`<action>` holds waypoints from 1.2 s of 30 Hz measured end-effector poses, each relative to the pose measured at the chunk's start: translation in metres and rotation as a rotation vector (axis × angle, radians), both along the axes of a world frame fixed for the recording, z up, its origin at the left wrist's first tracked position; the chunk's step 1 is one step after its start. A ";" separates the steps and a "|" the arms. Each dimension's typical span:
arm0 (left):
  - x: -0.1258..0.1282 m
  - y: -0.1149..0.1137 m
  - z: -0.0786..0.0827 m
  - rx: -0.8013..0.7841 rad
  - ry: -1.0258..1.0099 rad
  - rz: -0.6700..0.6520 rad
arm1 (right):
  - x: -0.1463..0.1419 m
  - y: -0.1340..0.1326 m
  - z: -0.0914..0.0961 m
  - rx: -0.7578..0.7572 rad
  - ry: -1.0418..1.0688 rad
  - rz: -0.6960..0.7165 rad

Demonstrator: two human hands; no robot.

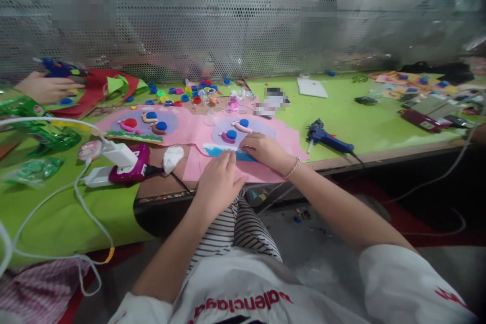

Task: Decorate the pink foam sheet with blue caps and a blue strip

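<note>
On the table lies a pink paper sheet (286,140) with a lilac oval (218,130). Two clay-like snail figures rest on it, a pale one (242,125) and a purple one (228,136), both with blue round tops. Along the oval's lower edge runs a blue and white wavy strip (215,150). My left hand (221,182) lies on the sheet's near part, open, fingers stretched forward and thumb apart. From the right, my right hand (266,151) is closed with bent fingers at the strip's right part, covering some of it.
Left is another decorated pink sheet (182,126). A blue glue gun (329,140) lies right. Small colourful tubs (185,97) stand behind. A purple power socket (131,167) with white cables sits front left. At far left, another person's hand (47,88) holds a blue glue gun (63,68).
</note>
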State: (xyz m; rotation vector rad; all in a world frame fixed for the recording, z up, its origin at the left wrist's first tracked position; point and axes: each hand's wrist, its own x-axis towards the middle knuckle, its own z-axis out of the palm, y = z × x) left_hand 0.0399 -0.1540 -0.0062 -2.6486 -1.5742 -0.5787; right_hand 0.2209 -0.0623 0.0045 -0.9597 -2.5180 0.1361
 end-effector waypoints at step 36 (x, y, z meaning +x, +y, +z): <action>0.010 0.006 -0.009 -0.041 0.082 0.081 | 0.022 -0.032 0.003 0.202 -0.360 -0.046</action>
